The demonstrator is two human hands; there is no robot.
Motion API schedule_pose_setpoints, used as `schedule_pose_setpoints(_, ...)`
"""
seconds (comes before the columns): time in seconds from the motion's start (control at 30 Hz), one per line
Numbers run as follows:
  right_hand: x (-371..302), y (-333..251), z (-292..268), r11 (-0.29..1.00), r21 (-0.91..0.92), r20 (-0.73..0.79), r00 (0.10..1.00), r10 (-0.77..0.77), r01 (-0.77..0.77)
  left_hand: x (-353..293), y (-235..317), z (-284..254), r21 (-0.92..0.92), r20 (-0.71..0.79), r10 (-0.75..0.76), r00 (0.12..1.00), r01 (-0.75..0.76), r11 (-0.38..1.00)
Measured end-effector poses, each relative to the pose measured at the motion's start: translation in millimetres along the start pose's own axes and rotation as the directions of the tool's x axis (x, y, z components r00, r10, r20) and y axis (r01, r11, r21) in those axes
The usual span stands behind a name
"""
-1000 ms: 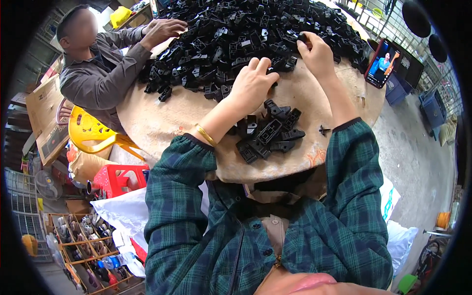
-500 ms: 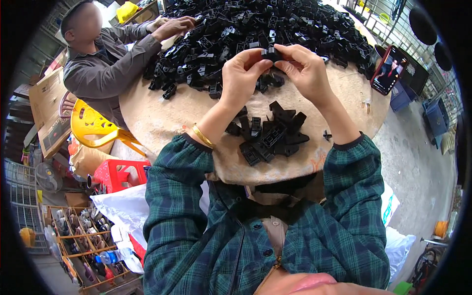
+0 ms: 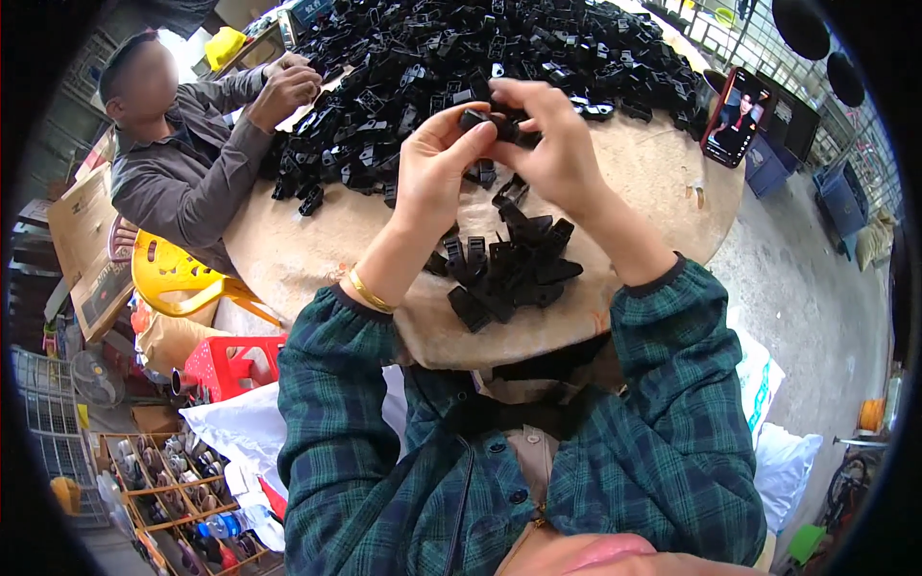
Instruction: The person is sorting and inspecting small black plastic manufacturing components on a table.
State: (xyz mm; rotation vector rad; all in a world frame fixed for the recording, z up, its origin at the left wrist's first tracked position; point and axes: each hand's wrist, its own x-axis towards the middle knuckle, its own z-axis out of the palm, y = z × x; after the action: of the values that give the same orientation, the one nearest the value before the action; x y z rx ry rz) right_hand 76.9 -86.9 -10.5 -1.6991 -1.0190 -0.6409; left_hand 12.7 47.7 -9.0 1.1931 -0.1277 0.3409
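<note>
We hold one black clip [image 3: 495,125] up between both hands, above the round table [image 3: 317,240]. Our left hand [image 3: 437,168] pinches its near end with thumb and fingers narrow; our right hand [image 3: 552,144] grips the far end, fingers curled tight. A second ago both hands were down at the heap [image 3: 499,48] at twelve o'clock, picking; now they have lifted and come together, so the clip is out of the pile and being worked in the air. The small stack [image 3: 504,274] sits just below at six o'clock. At ten o'clock a co-worker's hand [image 3: 288,86] reaches into the heap. A phone [image 3: 735,115] leans at two o'clock.
</note>
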Motion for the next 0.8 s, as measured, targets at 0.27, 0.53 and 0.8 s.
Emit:
schedule_pose_setpoints(0.27,15,47,-42,0.897,0.237,0.447,0.862,0.240,-0.373,-3,25,-11,0.752,0.296,-0.141,0.945,-0.140,0.644)
schedule_pose_setpoints(0.53,4,51,-30,0.984,0.056,0.613,0.784,0.098,-0.166,-4,24,-19,0.837,0.385,-0.284,0.878,-0.203,0.509)
schedule_pose_setpoints(0.8,0,27,-17,0.996,-0.079,0.799,0.595,0.094,-0.050,4,-13,-28,0.900,0.427,-0.037,0.903,-0.429,-0.082)
